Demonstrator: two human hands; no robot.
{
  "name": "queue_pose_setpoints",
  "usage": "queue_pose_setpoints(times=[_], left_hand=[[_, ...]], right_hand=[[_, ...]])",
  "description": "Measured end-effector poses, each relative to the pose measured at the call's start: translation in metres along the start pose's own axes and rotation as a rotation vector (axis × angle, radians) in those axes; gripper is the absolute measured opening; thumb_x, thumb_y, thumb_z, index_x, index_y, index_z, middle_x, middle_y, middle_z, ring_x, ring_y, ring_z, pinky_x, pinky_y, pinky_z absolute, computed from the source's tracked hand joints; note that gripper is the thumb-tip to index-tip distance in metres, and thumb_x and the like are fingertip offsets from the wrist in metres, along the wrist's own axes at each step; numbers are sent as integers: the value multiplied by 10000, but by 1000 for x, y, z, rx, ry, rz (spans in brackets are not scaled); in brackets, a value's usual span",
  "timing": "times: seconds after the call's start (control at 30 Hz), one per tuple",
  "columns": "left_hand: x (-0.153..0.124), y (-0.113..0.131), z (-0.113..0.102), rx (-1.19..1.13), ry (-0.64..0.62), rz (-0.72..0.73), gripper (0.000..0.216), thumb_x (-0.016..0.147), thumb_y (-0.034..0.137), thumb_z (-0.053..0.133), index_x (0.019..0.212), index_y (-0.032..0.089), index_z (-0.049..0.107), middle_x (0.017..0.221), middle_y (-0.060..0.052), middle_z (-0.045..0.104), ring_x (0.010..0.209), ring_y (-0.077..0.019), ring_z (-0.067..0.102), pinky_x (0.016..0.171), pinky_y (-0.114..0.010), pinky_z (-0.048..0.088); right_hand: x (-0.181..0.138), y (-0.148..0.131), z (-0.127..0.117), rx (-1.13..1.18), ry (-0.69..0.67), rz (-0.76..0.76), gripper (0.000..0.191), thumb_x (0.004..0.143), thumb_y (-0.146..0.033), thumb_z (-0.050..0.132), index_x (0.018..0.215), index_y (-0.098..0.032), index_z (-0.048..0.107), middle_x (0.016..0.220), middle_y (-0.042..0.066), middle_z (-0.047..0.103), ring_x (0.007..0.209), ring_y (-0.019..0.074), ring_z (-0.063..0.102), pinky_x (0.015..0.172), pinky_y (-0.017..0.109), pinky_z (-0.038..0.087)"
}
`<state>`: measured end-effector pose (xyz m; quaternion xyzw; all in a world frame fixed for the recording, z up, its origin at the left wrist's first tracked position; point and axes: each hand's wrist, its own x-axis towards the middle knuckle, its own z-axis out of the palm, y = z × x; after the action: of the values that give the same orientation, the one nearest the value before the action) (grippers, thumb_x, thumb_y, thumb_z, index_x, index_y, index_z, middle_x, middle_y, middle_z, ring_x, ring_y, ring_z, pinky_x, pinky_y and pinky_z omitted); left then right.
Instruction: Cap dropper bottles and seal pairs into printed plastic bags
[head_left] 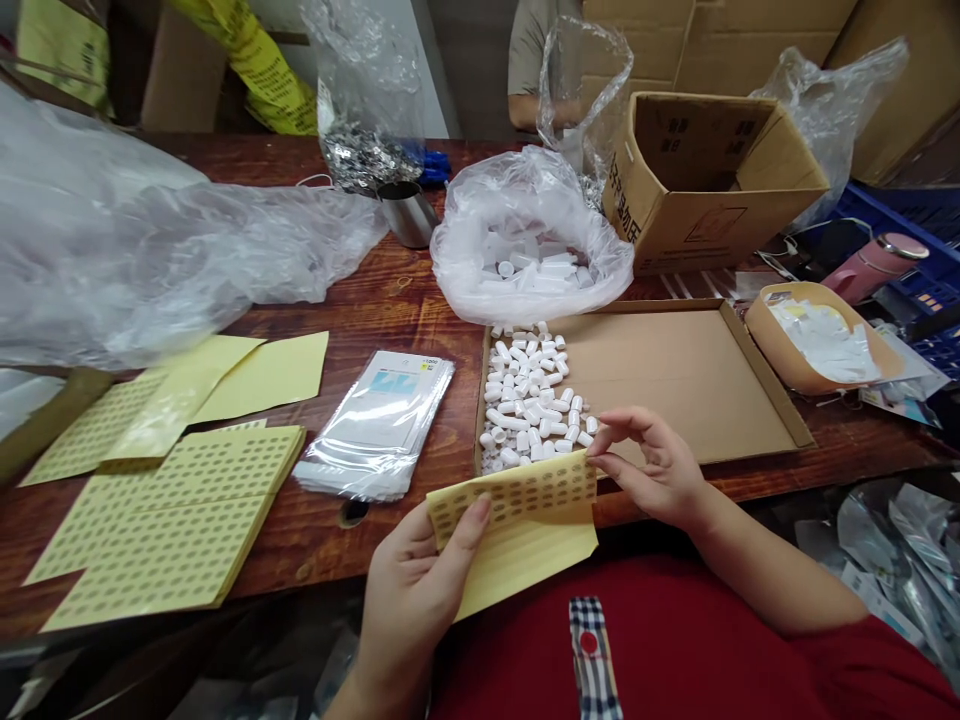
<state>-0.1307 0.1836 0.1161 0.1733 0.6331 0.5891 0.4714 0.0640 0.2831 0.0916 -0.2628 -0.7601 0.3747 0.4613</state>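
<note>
Red garment nearest the camera. Just beyond it, one yellow sheet, held at the near edge of the wooden surface: left hand clamped on its left edge, right hand pinching its upper right corner. Upper band shows rows of dark marks; lower part plain. Behind: shallow cardboard tray, white caps heaped in its left side. Clear packets stacked to the left.
</note>
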Motion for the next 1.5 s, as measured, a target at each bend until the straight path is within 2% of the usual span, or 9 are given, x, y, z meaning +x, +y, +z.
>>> queue_pose_setpoints(times=[0.2,0.33,0.57,0.67,0.77,0.9,1.07,1.27,1.5], left_hand=[[6,-4,-8,-50,-66,-42,321,664,379,812,874,169,691,710,-33,735,708,-250,725,632,-327,614],[24,-9,-31,-21,26,-13,347,683,389,795,928,178,671,745,-32,725,697,-240,720,616,-330,617],[68,-49,-83,196,493,404,499,781,375,698,1217,213,519,1058,-97,663,870,-232,698,719,-348,614],[72,-65,-83,333,570,602,582,817,320,655,1324,173,410,1212,-149,580,1037,-226,645,865,-357,566],[70,-76,-77,427,539,669,494,844,290,619,1293,172,448,1157,-130,602,972,-198,665,829,-330,573],[69,-85,-75,549,518,742,417,840,271,623,1232,178,516,1139,-115,613,969,-206,668,827,-336,572],[70,-93,-85,662,571,854,478,829,215,645,1277,164,486,1137,-122,606,932,-194,672,777,-315,582],[63,-103,-89,776,533,1036,430,842,126,618,1254,184,509,1092,-102,641,993,-203,656,860,-348,553],[57,-102,-83,832,518,1136,509,823,81,634,1296,176,472,1104,-122,625,1042,-223,627,882,-363,539]], right_hand=[[-4,-4,12,141,-38,-31,540,880,-123,587,1355,-311,410,854,-13,646,814,123,631,907,344,502],[-1,-7,12,253,40,53,598,887,-205,601,1422,-322,361,839,-5,649,1017,160,602,1007,369,461],[9,5,5,287,203,243,497,888,-250,598,1359,-316,451,919,23,670,986,176,617,988,412,483],[10,7,9,302,186,268,489,887,-239,598,1348,-317,456,924,22,668,998,173,614,985,406,490],[8,11,13,255,153,269,506,897,-222,579,1369,-314,421,956,33,657,1015,168,610,977,392,502],[-2,22,21,132,-27,167,656,903,-183,548,1460,-329,233,1092,63,594,992,163,636,895,368,557],[-15,35,41,-172,-305,-154,898,868,-122,581,1501,-298,-31,1259,168,529,872,175,685,764,392,600],[-18,47,64,-448,-336,-394,865,881,-12,476,1488,-289,-74,1388,252,448,791,145,696,625,309,607],[-17,44,67,-331,-279,-331,858,881,1,474,1489,-340,-25,1464,235,365,778,126,698,661,329,622]])
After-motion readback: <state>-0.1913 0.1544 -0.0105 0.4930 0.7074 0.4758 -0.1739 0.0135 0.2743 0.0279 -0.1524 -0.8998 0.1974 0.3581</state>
